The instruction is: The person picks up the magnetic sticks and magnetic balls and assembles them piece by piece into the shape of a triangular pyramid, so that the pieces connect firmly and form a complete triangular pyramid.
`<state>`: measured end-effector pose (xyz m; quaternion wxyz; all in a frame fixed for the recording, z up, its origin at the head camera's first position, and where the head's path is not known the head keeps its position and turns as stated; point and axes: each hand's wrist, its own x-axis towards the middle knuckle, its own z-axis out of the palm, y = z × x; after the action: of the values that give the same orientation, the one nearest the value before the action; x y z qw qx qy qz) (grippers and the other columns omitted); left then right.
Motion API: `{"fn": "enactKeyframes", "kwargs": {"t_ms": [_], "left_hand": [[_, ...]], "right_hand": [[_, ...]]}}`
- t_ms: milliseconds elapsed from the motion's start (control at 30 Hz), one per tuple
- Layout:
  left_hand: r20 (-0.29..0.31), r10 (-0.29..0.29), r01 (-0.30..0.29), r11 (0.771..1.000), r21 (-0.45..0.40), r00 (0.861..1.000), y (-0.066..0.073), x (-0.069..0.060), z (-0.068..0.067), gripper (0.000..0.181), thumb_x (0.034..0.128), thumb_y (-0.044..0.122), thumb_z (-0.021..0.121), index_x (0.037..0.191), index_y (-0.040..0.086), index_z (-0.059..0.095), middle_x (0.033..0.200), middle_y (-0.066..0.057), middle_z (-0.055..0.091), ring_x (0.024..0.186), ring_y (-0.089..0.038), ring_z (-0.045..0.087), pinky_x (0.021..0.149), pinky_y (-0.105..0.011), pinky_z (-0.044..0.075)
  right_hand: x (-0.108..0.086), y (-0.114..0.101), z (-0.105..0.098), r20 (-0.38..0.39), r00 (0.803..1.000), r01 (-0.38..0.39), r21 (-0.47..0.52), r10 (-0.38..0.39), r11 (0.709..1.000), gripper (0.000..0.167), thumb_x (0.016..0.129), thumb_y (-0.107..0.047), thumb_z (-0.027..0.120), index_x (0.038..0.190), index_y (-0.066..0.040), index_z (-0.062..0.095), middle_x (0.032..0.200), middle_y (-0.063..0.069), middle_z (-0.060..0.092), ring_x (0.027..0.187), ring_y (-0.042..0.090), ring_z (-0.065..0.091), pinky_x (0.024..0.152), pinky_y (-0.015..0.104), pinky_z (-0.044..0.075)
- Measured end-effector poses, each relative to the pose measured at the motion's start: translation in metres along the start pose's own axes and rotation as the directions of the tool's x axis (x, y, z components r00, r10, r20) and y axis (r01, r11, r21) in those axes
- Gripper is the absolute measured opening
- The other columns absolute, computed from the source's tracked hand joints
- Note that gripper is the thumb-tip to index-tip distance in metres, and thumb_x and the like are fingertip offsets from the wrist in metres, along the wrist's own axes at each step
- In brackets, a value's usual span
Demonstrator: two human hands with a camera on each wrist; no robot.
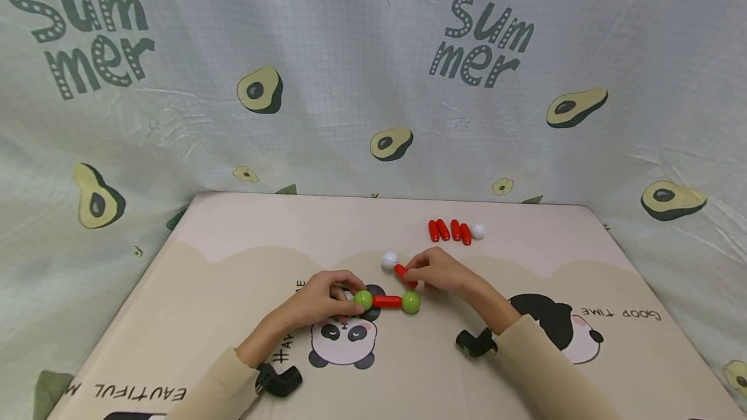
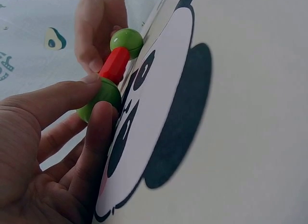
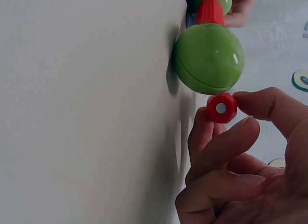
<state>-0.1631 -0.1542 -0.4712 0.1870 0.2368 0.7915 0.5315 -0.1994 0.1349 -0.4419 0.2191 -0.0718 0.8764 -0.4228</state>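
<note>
My left hand [image 1: 329, 297] pinches the left green ball [image 1: 363, 300] between thumb and finger. A red stick [image 1: 387, 302] joins that ball to another green ball [image 1: 411, 303], all lying on the panda print. With thumb and fingers, my right hand [image 1: 439, 269] pinches a second red stick [image 1: 403, 272], slanting from a white ball [image 1: 390, 260] down toward the right green ball. In the right wrist view this stick's end [image 3: 221, 108] shows a round silvery spot, close beside the green ball [image 3: 209, 58]; whether they touch I cannot tell.
Several red sticks [image 1: 456, 230] and a white ball [image 1: 477, 231] lie in a row near the table's back edge. The table [image 1: 233, 284] has printed animals and words. A patterned cloth [image 1: 327, 50] hangs behind it.
</note>
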Motion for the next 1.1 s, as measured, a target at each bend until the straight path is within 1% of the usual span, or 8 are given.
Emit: {"fn": "enactKeyframes", "kwargs": {"t_ms": [200, 333, 533, 800, 933, 1100], "left_hand": [[-0.001, -0.004, 0.004, 1.0, 0.001, 1.0, -0.001, 0.0001, 0.0001, 0.034, 0.0884, 0.017, 0.082, 0.119, 0.007, 0.07, 0.103, -0.012, 0.069, 0.063, -0.014, 0.067, 0.054, -0.021, 0.051], [0.0, -0.005, 0.005, 1.0, -0.002, 1.0, -0.0002, 0.0003, 0.0, 0.034, 0.0883, 0.017, 0.082, 0.119, 0.007, 0.07, 0.102, -0.012, 0.069, 0.063, -0.014, 0.067, 0.053, -0.02, 0.05], [0.0, 0.002, -0.002, 1.0, -0.001, 1.0, 0.0, 0.0006, 0.0001, 0.035, 0.0879, 0.017, 0.083, 0.118, 0.006, 0.07, 0.1, -0.012, 0.07, 0.063, -0.014, 0.067, 0.051, -0.02, 0.046], [-0.002, -0.013, 0.013, 1.0, -0.012, 1.0, -0.0004, 0.0019, 0.0004, 0.033, 0.0885, 0.018, 0.082, 0.117, 0.009, 0.07, 0.099, -0.008, 0.069, 0.062, -0.012, 0.067, 0.052, -0.021, 0.049], [-0.004, -0.021, 0.021, 1.0, -0.013, 1.0, -0.0002, 0.0031, 0.0007, 0.032, 0.089, 0.018, 0.081, 0.118, 0.011, 0.07, 0.101, -0.006, 0.069, 0.063, -0.013, 0.068, 0.054, -0.022, 0.053], [-0.01, -0.028, 0.028, 0.999, -0.015, 1.0, 0.0002, 0.0043, 0.0, 0.032, 0.0891, 0.019, 0.082, 0.118, 0.012, 0.071, 0.102, -0.006, 0.068, 0.063, -0.013, 0.067, 0.056, -0.023, 0.055]], "right_hand": [[-0.0004, 0.002, 0.0005, 0.053, 0.999, -0.005, 0.092, 0.001, 0.996, 0.022, 0.093, -0.021, 0.072, 0.107, -0.005, 0.077, 0.084, 0.001, 0.064, 0.057, 0.015, 0.049, 0.057, 0.023, 0.041], [-0.0013, 0.0021, 0.0014, 0.059, 0.998, -0.021, 0.126, 0.014, 0.992, 0.022, 0.094, -0.021, 0.073, 0.107, -0.005, 0.076, 0.083, 0.001, 0.066, 0.056, 0.014, 0.049, 0.056, 0.022, 0.04], [-0.0016, -0.0003, 0.0036, 0.052, 0.999, -0.007, 0.104, 0.002, 0.995, 0.022, 0.094, -0.021, 0.072, 0.108, -0.004, 0.076, 0.082, 0.001, 0.066, 0.056, 0.013, 0.051, 0.054, 0.021, 0.038], [0.0006, 0.0, 0.0057, 0.06, 0.997, 0.036, 0.047, -0.039, 0.998, 0.023, 0.095, -0.023, 0.072, 0.107, -0.005, 0.076, 0.086, 0.0, 0.066, 0.06, 0.013, 0.053, 0.058, 0.021, 0.047], [0.0004, 0.0001, 0.0066, 0.033, 0.999, 0.031, 0.023, -0.032, 0.999, 0.021, 0.094, -0.024, 0.072, 0.105, -0.007, 0.077, 0.085, 0.001, 0.065, 0.061, 0.014, 0.053, 0.058, 0.022, 0.047], [0.0006, -0.0018, 0.007, 0.008, 1.0, 0.012, 0.016, -0.012, 1.0, 0.02, 0.094, -0.024, 0.073, 0.105, -0.008, 0.076, 0.088, 0.002, 0.066, 0.062, 0.016, 0.054, 0.06, 0.023, 0.048]]}}
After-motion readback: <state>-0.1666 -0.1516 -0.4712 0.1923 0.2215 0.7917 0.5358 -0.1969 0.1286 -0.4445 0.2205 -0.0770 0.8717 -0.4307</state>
